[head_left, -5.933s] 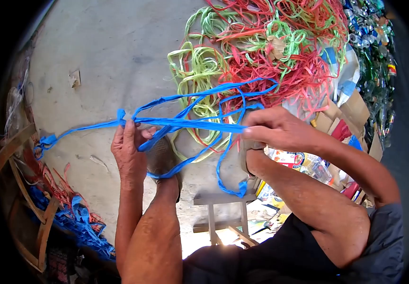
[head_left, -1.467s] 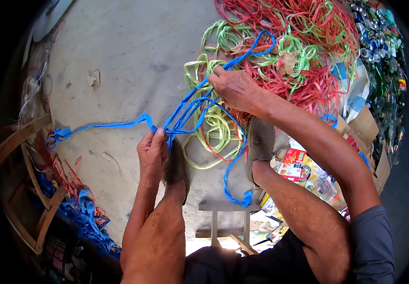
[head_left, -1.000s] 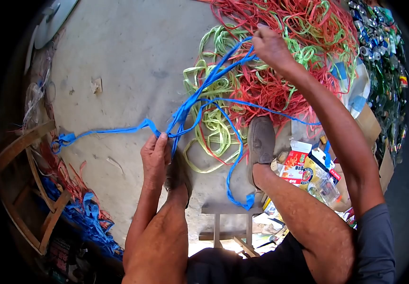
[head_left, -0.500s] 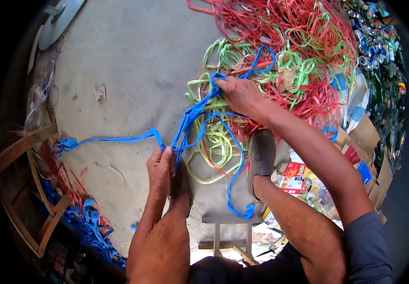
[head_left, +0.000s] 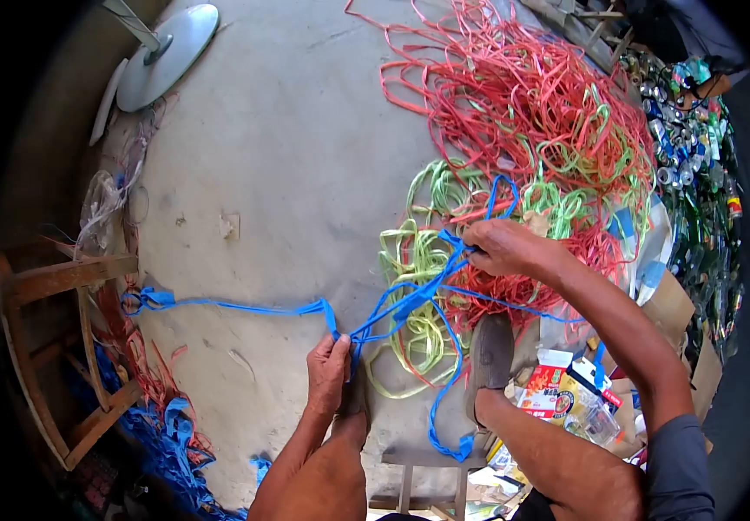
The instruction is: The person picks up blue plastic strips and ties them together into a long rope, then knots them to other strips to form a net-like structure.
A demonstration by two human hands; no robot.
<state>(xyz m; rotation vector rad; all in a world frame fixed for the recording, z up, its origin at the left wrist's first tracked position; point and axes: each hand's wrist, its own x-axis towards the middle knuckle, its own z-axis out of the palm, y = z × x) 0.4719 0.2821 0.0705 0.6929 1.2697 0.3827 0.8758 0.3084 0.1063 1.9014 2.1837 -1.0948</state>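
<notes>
A long blue plastic strip [head_left: 410, 304] stretches in several strands between my two hands. My left hand [head_left: 329, 373], closed, pinches the strands between thumb and fingers above my left shoe. Up and to the right, my right hand [head_left: 507, 247] is closed round the other end of the stretch, with a blue loop standing out beyond it. One length runs left along the floor to a knot [head_left: 156, 298] by the wooden chair; another hangs down to a knotted end near a small stool. Tangled green strips [head_left: 423, 300] lie beneath the blue one.
A big heap of red and green strips [head_left: 531, 104] covers the floor ahead right. Cans and bottles [head_left: 696, 174] are piled along the right edge. A wooden chair [head_left: 71, 282] stands left, a round metal base [head_left: 171, 56] upper left, a stool [head_left: 431, 458] between my legs.
The view has tilted, so the floor things appear lower and farther right. My hands are slightly farther apart, and the blue strands between them look drawn narrower.
</notes>
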